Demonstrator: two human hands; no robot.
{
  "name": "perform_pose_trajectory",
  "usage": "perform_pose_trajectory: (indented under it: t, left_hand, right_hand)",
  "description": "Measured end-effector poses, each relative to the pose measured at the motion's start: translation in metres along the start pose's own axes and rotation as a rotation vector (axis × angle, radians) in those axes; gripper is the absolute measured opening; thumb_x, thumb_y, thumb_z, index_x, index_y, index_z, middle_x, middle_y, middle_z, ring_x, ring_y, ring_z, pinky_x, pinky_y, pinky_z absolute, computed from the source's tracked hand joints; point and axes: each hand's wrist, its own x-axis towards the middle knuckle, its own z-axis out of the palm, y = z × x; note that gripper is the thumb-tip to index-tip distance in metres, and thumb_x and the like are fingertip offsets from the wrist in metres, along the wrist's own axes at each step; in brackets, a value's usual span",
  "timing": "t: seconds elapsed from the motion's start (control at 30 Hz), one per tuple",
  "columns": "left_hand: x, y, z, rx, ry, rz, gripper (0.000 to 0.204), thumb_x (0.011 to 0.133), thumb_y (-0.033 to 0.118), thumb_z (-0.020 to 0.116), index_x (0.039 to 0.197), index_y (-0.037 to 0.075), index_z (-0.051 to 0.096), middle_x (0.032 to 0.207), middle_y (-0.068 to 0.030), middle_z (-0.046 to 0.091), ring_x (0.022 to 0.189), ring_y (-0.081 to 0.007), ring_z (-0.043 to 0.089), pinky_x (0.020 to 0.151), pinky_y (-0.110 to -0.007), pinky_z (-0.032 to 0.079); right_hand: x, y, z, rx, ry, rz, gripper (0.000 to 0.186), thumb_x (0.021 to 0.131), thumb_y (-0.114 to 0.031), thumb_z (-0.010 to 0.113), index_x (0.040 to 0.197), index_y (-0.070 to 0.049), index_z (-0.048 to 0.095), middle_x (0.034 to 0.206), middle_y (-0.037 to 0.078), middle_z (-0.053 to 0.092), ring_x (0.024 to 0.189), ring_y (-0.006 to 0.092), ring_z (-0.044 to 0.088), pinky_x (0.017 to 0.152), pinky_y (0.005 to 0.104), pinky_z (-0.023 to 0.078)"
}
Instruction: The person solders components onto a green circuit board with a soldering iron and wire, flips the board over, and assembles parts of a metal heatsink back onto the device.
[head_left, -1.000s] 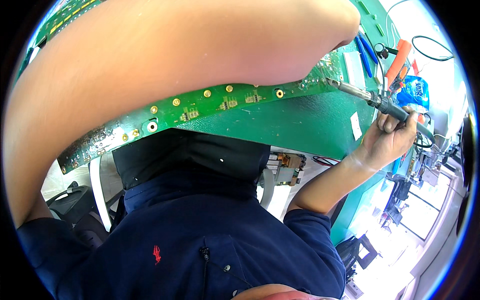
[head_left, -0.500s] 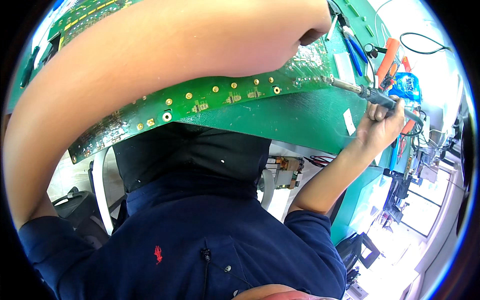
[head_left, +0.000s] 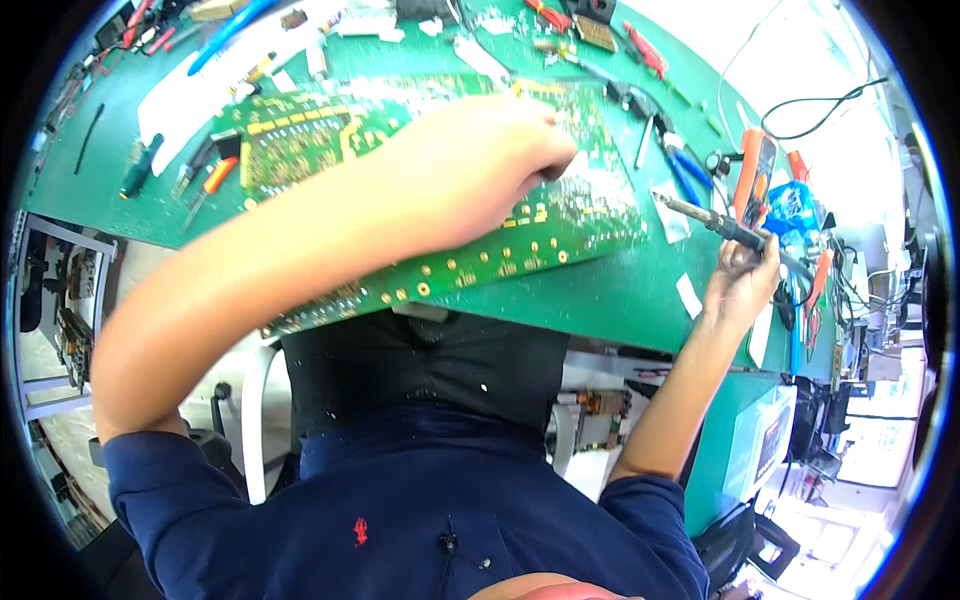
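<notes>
My left hand [head_left: 500, 165] is curled over a large green circuit board [head_left: 480, 265] on the green bench, its fingertips turned under and whatever they hold hidden. My left forearm lies across the board's left part. To the right, my right hand [head_left: 745, 270] grips a soldering iron [head_left: 722, 225] by its dark handle. The iron's metal tip points left, just beside the board's right edge, above a small white sheet [head_left: 672, 225].
Blue-handled pliers [head_left: 685, 170], an orange tool [head_left: 750, 160], a blue packet [head_left: 793, 210] and cables [head_left: 820, 110] crowd the right. A green screwdriver [head_left: 142, 168] and white paper [head_left: 170, 110] lie left. More small tools line the back.
The view has swung, showing more of the bench and board. My left hand has shifted leftward over the board, and the iron's tip has moved slightly outward from the board's right edge.
</notes>
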Motion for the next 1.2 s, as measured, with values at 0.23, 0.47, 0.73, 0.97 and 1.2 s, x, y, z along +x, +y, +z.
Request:
perform_pose_trajectory:
  t: [0.23, 0.47, 0.73, 0.97, 1.2]
  left_hand:
    - [-0.048, 0.011, -0.042, -0.009, -0.058, -0.193, 0.013, 0.091, 0.006, 0.07, 0.104, 0.004, 0.066, 0.132, -0.0169, 0.06, 0.117, -0.0389, 0.062, 0.097, -0.044, 0.052]
    - [-0.084, -0.001, -0.058, 0.071, 0.007, -0.251, 0.019, 0.09, 0.009, 0.072, 0.108, 0.007, 0.069, 0.139, -0.0158, 0.058, 0.128, -0.0388, 0.055, 0.108, -0.046, 0.044]
    - [-0.092, -0.006, -0.058, -0.038, 0.103, -0.317, 0.018, 0.089, 0.009, 0.072, 0.107, 0.006, 0.068, 0.129, -0.0159, 0.061, 0.125, -0.0384, 0.056, 0.108, -0.048, 0.043]
    - [-0.091, -0.003, -0.057, -0.03, 0.089, -0.393, 0.023, 0.084, 0.004, 0.074, 0.106, 0.008, 0.071, 0.136, -0.0142, 0.062, 0.132, -0.0378, 0.054, 0.111, -0.047, 0.041]
    - [-0.088, -0.004, -0.059, -0.053, 0.08, -0.412, 0.024, 0.082, 0.003, 0.075, 0.104, 0.008, 0.071, 0.135, -0.0143, 0.063, 0.131, -0.0381, 0.055, 0.11, -0.046, 0.041]
  right_hand:
    - [0.05, -0.021, 0.016, 0.024, -0.095, 0.076, 0.041, 0.109, -0.028, 0.047, 0.122, 0.005, 0.066, 0.095, 0.012, 0.074, 0.087, 0.0189, 0.068, 0.082, 0.0319, 0.054]
    - [0.137, 0.042, 0.102, -0.343, -0.317, 0.141, 0.044, 0.103, -0.026, 0.059, 0.135, 0.005, 0.06, 0.116, 0.022, 0.073, 0.105, 0.0265, 0.072, 0.09, 0.0329, 0.056]
    - [0.182, 0.13, 0.131, -0.607, -0.507, 0.107, 0.039, 0.103, -0.017, 0.062, 0.136, 0.004, 0.063, 0.113, 0.016, 0.075, 0.1, 0.0213, 0.073, 0.088, 0.0325, 0.059]
    - [0.173, 0.104, 0.11, -0.686, -0.635, 0.029, 0.037, 0.104, -0.019, 0.061, 0.133, 0.005, 0.065, 0.111, 0.017, 0.075, 0.101, 0.0221, 0.073, 0.09, 0.0327, 0.058]
    - [0.181, 0.092, 0.123, -0.608, -0.567, -0.015, 0.039, 0.104, -0.021, 0.062, 0.133, 0.006, 0.064, 0.109, 0.017, 0.075, 0.1, 0.0219, 0.073, 0.089, 0.033, 0.059]
